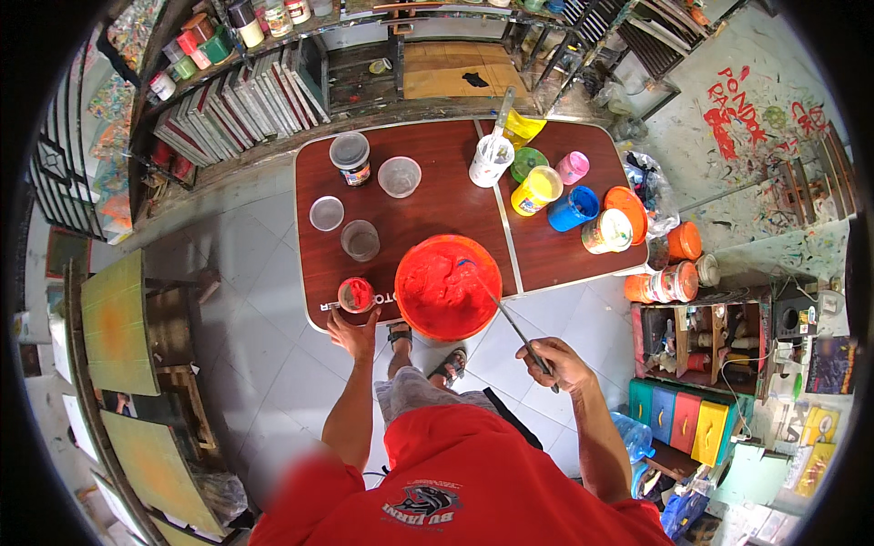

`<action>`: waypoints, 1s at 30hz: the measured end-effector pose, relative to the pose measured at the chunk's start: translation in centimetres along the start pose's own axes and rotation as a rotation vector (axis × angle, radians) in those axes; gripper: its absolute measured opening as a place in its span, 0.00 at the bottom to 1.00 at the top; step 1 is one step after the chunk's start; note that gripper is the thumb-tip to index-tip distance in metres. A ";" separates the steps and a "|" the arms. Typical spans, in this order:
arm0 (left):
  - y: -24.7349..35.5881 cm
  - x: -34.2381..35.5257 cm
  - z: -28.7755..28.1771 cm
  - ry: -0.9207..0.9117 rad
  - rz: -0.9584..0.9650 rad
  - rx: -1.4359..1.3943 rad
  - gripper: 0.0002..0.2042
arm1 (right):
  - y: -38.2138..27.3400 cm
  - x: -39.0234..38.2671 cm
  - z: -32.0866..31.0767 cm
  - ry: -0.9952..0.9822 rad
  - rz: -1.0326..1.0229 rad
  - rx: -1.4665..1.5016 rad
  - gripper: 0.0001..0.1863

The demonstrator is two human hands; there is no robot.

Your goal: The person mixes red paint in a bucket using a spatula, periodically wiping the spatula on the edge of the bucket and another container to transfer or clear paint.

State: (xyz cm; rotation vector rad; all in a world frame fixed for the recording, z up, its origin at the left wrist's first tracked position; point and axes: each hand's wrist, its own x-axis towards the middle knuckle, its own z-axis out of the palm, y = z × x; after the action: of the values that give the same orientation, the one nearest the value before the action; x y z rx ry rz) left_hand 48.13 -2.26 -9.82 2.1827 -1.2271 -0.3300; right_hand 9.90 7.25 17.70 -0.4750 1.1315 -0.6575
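Note:
My left hand (355,329) has its thumb and fingers around the lower side of a small cup (356,294) with red paint, at the table's near-left edge. My right hand (552,362) grips the dark handle of a long mixing tool (509,323); its blue-marked end sits in thick red paint inside a wide orange-red bucket (447,323) at the table's front middle. Empty-looking clear cups (360,239) and a dark lidded jar (350,162) stand left of centre on the brown table (323,246).
Paint pots (572,207) in yellow, blue, green and pink and a white container (492,164) holding tools are on the table's right. Shelves of frames (246,100) stand behind, painted boards (114,323) at left, coloured drawers (674,420) at right. My sandalled feet (448,366) show below.

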 end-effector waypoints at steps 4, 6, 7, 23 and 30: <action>-0.7 -2.1 -1.4 0.000 -0.002 0.023 0.53 | -0.1 -0.5 0.1 0.007 -0.035 -0.047 0.24; -1.8 -3.2 -2.2 -0.020 -0.015 0.034 0.52 | -0.3 -0.7 0.5 0.008 -0.070 -0.083 0.23; -2.3 -4.0 -2.7 -0.037 -0.014 0.040 0.48 | -0.4 -0.7 0.7 0.010 -0.092 -0.106 0.23; -3.8 -8.6 -6.3 -0.180 0.089 0.046 0.32 | 2.5 1.5 2.5 0.351 -0.559 -0.319 0.18; -5.7 -10.7 -7.3 -0.255 0.101 0.088 0.28 | 2.6 1.3 2.7 0.270 -0.596 -0.276 0.16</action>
State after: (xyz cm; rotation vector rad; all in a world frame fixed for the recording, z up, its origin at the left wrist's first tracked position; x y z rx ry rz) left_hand 49.77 11.72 -8.38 2.1923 -1.5107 -0.5342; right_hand 13.37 8.23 16.11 -1.0034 1.3523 -1.1117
